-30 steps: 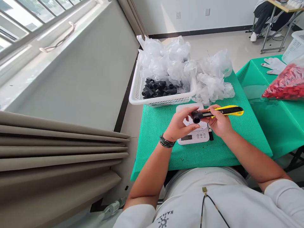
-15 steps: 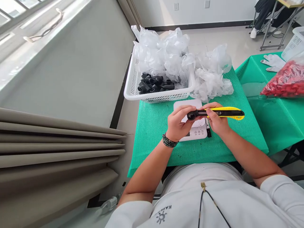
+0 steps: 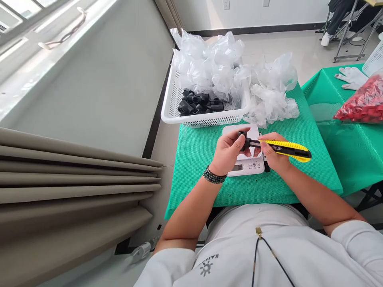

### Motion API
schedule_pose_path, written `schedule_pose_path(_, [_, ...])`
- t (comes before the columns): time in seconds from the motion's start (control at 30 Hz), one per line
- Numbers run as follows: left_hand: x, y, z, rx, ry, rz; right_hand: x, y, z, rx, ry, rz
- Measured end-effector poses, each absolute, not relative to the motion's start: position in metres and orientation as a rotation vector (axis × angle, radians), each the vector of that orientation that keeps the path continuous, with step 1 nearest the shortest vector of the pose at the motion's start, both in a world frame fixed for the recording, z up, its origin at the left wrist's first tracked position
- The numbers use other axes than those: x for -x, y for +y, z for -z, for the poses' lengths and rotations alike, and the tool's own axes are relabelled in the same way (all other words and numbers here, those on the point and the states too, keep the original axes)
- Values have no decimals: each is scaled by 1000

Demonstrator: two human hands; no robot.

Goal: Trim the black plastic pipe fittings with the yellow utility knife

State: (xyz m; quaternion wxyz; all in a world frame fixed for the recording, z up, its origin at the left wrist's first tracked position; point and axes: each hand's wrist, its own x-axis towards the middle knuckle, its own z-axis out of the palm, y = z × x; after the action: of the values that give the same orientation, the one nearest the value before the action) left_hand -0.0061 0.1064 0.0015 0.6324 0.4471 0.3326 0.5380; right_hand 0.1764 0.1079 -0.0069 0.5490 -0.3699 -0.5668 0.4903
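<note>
Above a white digital scale (image 3: 247,169), my left hand (image 3: 226,153) is closed around a black pipe fitting (image 3: 243,136). One round opening of the fitting faces upward. My right hand (image 3: 275,156) grips a yellow and black utility knife (image 3: 295,150), its blade end pointing left against or very close to the fitting. Whether the blade edge touches the fitting I cannot tell. Under my hands the scale's pan is partly covered, and its display reads zero. A black-capped marker (image 3: 266,166) lies along the scale's right side, partly hidden by my right hand.
A white basket (image 3: 206,120) behind the scale holds more black fittings (image 3: 200,103) and filled clear bags (image 3: 206,59). Crumpled plastic bags (image 3: 272,107) lie to its right. On the neighbouring green-covered table are a bag of red parts (image 3: 362,103) and a white glove (image 3: 353,77). Someone's legs (image 3: 338,22) show beyond.
My left hand has turned the fitting so that its opening faces up. The knife's handle end has tilted downward to the right. The whole view has shifted slightly.
</note>
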Motion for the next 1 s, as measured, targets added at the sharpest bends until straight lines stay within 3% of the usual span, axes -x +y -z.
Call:
schedule_pose_path(0.2, [6, 109, 8, -1634, 788, -1268, -171, 118, 8, 828, -1057, -1397])
schedule_pose_path(0.47, [14, 113, 16, -2460, 1324, -1421, -172, 121, -1, 799, -947, -1534])
schedule_pose_path(0.57, [17, 115, 18, -2556, 1422, -1573, -171, 120, -1, 780, -937, -1565])
schedule_pose_path(0.77, [15, 115, 21, -2555, 957, -1684, -171, 117, -5, 759, -992, -1536])
schedule_pose_path(1.0, [6, 110, 16, -2384, 926, -1744, -174, 119, -5, 690, -1002, -1608])
